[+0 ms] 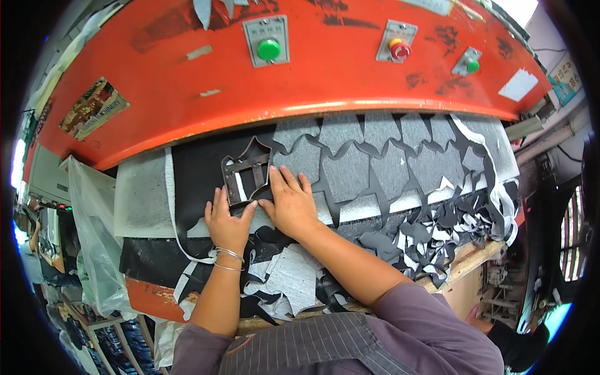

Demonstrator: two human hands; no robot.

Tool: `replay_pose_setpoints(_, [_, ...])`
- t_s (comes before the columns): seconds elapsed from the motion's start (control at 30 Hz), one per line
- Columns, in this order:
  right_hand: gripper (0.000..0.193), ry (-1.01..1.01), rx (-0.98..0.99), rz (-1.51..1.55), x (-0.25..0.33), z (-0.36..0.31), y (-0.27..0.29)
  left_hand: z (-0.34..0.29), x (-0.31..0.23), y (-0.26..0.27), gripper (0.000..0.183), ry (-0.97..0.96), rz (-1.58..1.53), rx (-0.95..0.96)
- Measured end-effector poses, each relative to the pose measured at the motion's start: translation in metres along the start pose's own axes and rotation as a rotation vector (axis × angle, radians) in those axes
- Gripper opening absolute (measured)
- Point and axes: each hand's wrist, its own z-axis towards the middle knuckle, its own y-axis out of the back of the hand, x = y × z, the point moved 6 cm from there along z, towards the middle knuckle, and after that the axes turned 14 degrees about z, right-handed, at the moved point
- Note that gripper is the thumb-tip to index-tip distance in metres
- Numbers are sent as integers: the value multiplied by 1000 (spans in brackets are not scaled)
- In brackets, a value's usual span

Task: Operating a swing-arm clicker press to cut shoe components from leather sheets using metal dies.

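Note:
A dark metal cutting die point(259, 169) with crossbars stands on a black sheet of material point(197, 172) with a grey underside. My left hand point(228, 220) grips its lower left corner, fingers along the left side and thumb at the bottom edge. Against the die's right side, my right hand point(292, 203) lies with its fingers spread, partly on the sheet, thumb near the lower right corner. Right of the hands, several grey cut pieces point(345, 174) lie in rows, with narrow black strips between them.
An orange-red press beam point(325, 75) spans the far side, carrying green buttons point(269, 50) and a red stop button point(400, 51). Black and white scraps point(431, 240) heap at the near right; more offcuts point(290, 278) lie below my wrists. Clear plastic point(94, 231) hangs at the left.

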Motion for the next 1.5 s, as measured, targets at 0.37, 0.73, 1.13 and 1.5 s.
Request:
replay_pose_setpoints(0.37, [62, 153, -1332, 444, -86, -56, 347, 43, -65, 124, 17, -39, -727, -78])
replay_pose_setpoints(0.73, [74, 164, -1339, 322, -74, -180, 384, -43, -135, 221, 18, -594, -435, -327])
replay_pose_setpoints(1.13, [40, 248, 228, -267, 90, -310, 10, -260, -6, 157, 22, -273, -83, 234])
replay_pose_setpoints(1.5, [60, -141, 901, -144, 105, -250, 18, -235, 22, 150, 31, -366, -168, 613])
